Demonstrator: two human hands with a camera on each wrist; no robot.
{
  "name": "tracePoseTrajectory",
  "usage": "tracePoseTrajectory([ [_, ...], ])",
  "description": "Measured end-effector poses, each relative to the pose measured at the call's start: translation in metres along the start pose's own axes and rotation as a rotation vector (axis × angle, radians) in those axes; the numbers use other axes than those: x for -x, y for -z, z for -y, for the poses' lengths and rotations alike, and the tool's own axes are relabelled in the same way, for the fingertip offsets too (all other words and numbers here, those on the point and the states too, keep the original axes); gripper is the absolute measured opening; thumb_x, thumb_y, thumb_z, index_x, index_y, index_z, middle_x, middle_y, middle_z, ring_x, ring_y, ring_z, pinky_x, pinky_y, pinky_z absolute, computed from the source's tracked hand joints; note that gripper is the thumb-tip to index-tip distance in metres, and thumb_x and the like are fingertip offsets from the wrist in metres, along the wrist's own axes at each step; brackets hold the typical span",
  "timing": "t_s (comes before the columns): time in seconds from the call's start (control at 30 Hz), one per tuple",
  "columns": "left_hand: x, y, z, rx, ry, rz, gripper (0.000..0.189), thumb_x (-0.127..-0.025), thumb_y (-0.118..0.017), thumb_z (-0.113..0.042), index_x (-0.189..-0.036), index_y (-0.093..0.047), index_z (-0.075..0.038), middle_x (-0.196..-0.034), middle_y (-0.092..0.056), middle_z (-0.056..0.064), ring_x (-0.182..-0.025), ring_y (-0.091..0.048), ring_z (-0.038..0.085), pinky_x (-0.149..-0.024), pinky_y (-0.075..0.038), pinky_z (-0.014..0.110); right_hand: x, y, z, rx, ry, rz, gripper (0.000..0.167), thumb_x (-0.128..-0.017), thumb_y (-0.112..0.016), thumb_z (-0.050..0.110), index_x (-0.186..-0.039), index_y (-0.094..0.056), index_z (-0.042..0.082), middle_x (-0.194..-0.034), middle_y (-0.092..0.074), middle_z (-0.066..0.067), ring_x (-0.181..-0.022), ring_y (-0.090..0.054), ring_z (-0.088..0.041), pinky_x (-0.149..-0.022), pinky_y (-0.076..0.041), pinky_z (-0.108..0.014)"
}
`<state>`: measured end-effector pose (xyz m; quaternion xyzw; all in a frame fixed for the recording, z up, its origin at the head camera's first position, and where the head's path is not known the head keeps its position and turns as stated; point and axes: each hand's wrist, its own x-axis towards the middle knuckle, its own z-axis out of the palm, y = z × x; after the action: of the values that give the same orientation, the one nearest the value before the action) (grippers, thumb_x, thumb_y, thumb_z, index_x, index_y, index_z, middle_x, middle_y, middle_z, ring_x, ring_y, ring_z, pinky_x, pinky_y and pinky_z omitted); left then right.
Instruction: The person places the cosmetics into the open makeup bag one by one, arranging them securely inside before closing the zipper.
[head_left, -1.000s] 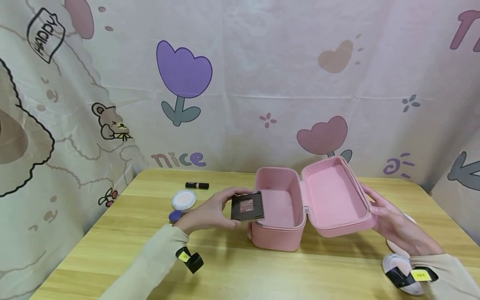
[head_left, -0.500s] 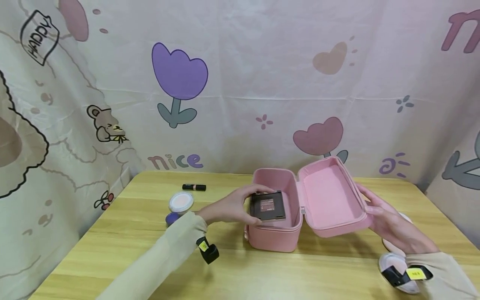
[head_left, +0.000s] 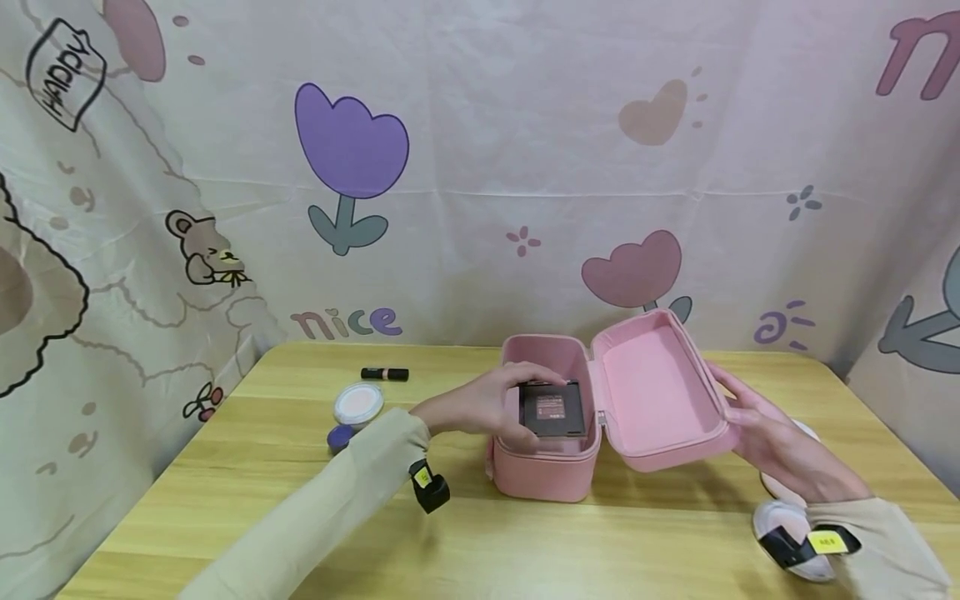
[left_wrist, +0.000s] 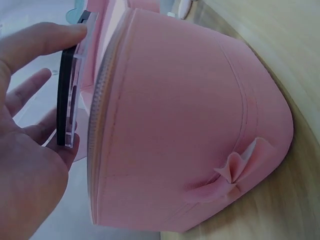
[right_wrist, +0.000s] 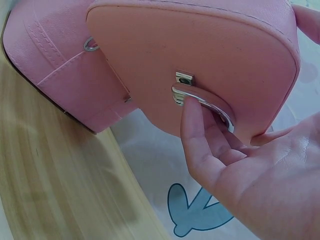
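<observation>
My left hand (head_left: 483, 406) grips a flat black makeup palette (head_left: 566, 408) by its edges, thumb on one side and fingers on the other. The palette is over the opening of a pink makeup case (head_left: 543, 482), its labelled face upward. In the left wrist view its clear layer (left_wrist: 77, 95) shows beside the case's zipped rim (left_wrist: 102, 95). My right hand (head_left: 780, 446) holds the case's lid (head_left: 660, 387) swung out to the right. In the right wrist view, fingers (right_wrist: 192, 117) curl at the lid's metal-trimmed handle (right_wrist: 207, 102), with the thumb by the lid's edge.
Left on the wooden table (head_left: 232, 492) lie a black lipstick tube (head_left: 385, 374), a round pale compact (head_left: 358, 403) and a blue-purple round thing (head_left: 340, 438). Another round compact (head_left: 776, 521) lies under the right wrist, partly hidden. A printed cloth (head_left: 465, 267) hangs behind.
My left hand has carried the palette rightward, from beside the case's left rim to over its opening. My right hand keeps holding the lid. The head view has shifted slightly.
</observation>
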<state>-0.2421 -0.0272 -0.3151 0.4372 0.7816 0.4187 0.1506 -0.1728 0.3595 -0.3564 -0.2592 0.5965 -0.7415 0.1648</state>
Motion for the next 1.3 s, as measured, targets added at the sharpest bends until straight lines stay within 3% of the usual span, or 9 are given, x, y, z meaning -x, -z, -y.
tracePoseTrajectory([
  [0.27,-0.011,-0.002,-0.004,-0.129,0.042,0.04,0.07,-0.067,-0.083,-0.014,-0.132,-0.057,-0.021,-0.128,-0.052,-0.004,-0.112,-0.041,0.015,-0.095,-0.04,0.038,0.0,-0.002,-0.002,-0.005,0.006,-0.004,0.056,-0.101,-0.026,0.004,-0.149,-0.027,0.033,-0.146,-0.041,0.012,-0.125,-0.048,-0.012,-0.097,-0.041,-0.029],
  [0.43,-0.013,-0.003,-0.006,-0.166,0.043,0.058,0.07,-0.068,-0.083,-0.014,-0.132,-0.057,-0.021,-0.127,-0.053,-0.004,-0.11,-0.04,0.014,-0.094,-0.038,0.033,-0.002,-0.003,-0.001,0.01,0.001,-0.005,0.056,-0.101,-0.027,0.005,-0.149,-0.026,0.033,-0.146,-0.041,0.012,-0.125,-0.047,-0.012,-0.097,-0.041,-0.029],
  [0.87,-0.013,-0.004,-0.001,-0.16,0.028,0.068,0.069,-0.069,-0.083,-0.013,-0.132,-0.057,-0.017,-0.128,-0.054,0.0,-0.111,-0.04,0.016,-0.097,-0.039,0.042,-0.001,-0.003,-0.001,0.006,0.0,-0.004,0.055,-0.101,-0.027,0.005,-0.148,-0.029,0.035,-0.144,-0.042,0.013,-0.125,-0.048,-0.011,-0.097,-0.041,-0.028],
  [1.3,-0.017,-0.003,-0.001,-0.17,0.048,0.058,0.068,-0.069,-0.084,-0.012,-0.131,-0.057,-0.018,-0.128,-0.053,-0.002,-0.112,-0.041,0.016,-0.096,-0.036,0.035,0.001,-0.002,0.001,0.027,-0.003,-0.026,0.055,-0.101,-0.027,0.006,-0.148,-0.028,0.034,-0.145,-0.041,0.014,-0.124,-0.048,-0.01,-0.096,-0.042,-0.029],
])
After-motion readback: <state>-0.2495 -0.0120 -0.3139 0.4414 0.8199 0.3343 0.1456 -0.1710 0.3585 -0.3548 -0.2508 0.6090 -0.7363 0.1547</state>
